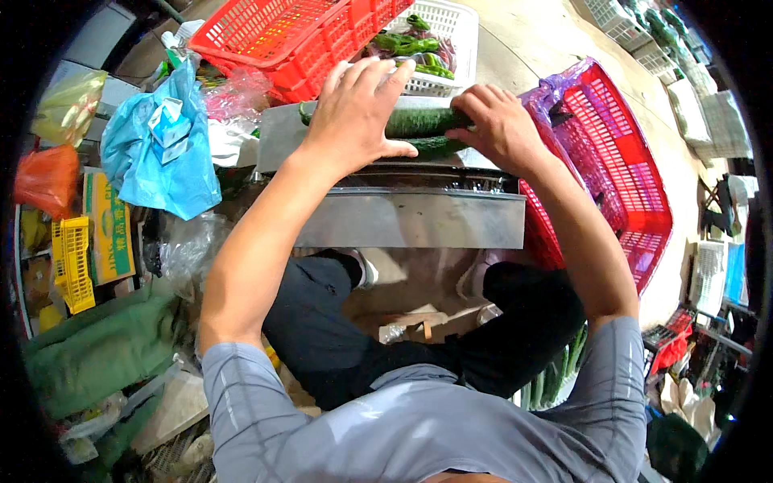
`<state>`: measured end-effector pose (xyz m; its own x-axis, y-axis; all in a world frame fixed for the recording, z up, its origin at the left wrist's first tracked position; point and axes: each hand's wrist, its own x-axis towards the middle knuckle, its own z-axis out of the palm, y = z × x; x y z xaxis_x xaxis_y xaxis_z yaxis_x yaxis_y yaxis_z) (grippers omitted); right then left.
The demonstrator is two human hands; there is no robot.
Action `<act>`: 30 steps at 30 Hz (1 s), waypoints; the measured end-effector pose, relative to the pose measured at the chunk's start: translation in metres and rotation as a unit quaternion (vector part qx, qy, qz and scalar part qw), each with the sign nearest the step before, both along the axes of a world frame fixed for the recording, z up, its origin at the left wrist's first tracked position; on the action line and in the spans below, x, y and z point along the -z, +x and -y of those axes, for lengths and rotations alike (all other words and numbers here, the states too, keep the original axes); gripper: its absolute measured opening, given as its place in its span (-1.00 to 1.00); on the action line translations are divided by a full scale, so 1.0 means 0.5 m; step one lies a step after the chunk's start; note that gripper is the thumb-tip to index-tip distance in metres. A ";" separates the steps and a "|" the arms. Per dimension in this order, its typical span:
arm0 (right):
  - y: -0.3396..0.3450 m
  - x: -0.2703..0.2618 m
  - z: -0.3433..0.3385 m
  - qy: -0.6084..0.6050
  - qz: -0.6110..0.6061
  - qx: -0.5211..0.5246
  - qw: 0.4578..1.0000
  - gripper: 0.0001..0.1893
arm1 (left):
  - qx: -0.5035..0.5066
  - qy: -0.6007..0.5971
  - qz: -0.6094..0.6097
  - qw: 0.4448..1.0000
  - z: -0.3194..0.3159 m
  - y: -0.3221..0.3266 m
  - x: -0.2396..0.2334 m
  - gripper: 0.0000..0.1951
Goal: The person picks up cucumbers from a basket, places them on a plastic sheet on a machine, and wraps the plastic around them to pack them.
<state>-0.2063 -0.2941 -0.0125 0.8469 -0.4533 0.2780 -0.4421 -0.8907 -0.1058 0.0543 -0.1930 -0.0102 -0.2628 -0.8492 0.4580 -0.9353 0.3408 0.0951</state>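
Observation:
Two dark green cucumbers lie side by side on a grey metal work surface in front of me. The far cucumber is the more visible one, and the near cucumber sits along its near side. My left hand is spread over their left part, fingers and thumb apart, hiding that stretch; whether the palm touches them is not visible. A curved stem end pokes out left of it. At the right ends, my right hand curls its fingers and thumb around the cucumbers. The metal surface shows bare at its left.
A red crate and a white basket of green peppers stand beyond the surface. Close on the right is a red basket with a purple plastic liner. A blue plastic bag lies left. Below the surface extends a metal front panel.

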 end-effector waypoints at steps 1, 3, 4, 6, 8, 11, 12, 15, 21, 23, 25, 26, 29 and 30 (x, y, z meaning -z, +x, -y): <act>0.003 0.009 -0.006 -0.009 -0.018 -0.002 1.000 -0.56 | 0.003 0.014 -0.017 1.000 -0.002 0.008 0.001 0.19; 0.000 0.037 -0.005 0.003 -0.014 -0.001 1.000 -0.56 | 0.005 0.025 -0.066 0.997 -0.004 0.031 0.012 0.06; -0.004 0.052 -0.002 0.006 0.002 -0.003 1.000 -0.56 | -0.009 0.037 -0.083 0.996 -0.005 0.042 0.021 0.03; -0.005 0.067 0.005 0.022 0.022 -0.009 0.999 -0.55 | -0.015 0.059 -0.133 0.989 0.000 0.079 0.044 -0.09; -0.005 0.063 0.006 0.022 0.035 -0.022 0.999 -0.55 | 0.000 0.143 -0.260 0.955 0.015 0.107 0.039 -0.28; 0.006 0.060 0.009 0.026 0.056 -0.031 0.998 -0.57 | 0.034 0.223 -0.365 0.903 0.041 0.170 0.035 -0.32; 0.009 0.053 0.007 0.027 0.063 -0.032 0.997 -0.57 | 0.043 0.239 -0.399 0.884 0.050 0.180 0.032 -0.33; 0.019 0.052 -0.005 0.030 0.058 -0.025 0.998 -0.58 | 0.046 0.264 -0.372 0.889 0.053 0.193 0.033 -0.35; 0.007 0.065 0.001 0.061 0.051 -0.009 0.997 -0.58 | 0.012 0.238 -0.012 0.971 0.019 0.036 0.034 -0.10; 0.005 0.057 0.000 0.082 0.060 -0.024 0.995 -0.51 | 0.030 0.209 -0.003 0.977 0.009 0.012 0.042 -0.07; -0.009 0.034 0.006 0.099 0.101 -0.003 0.990 -0.49 | 0.002 0.240 0.010 0.971 0.017 0.017 0.045 -0.08; -0.025 0.029 0.018 0.096 0.111 0.015 0.989 -0.49 | 0.003 0.241 0.008 0.970 0.016 0.020 0.047 -0.08; -0.103 0.019 0.046 0.143 0.073 0.059 0.985 -0.41 | 0.011 0.251 0.001 0.968 0.023 0.003 0.039 -0.08; -0.112 0.025 0.047 0.155 0.070 0.056 0.984 -0.40 | 0.007 0.264 0.002 0.964 0.023 -0.001 0.031 -0.08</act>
<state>-0.2625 -0.3174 -0.0251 0.7505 -0.6226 0.2217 -0.4973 -0.7530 -0.4310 0.0538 -0.2047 -0.0258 -0.2761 -0.9603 -0.0393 -0.9321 0.2576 0.2547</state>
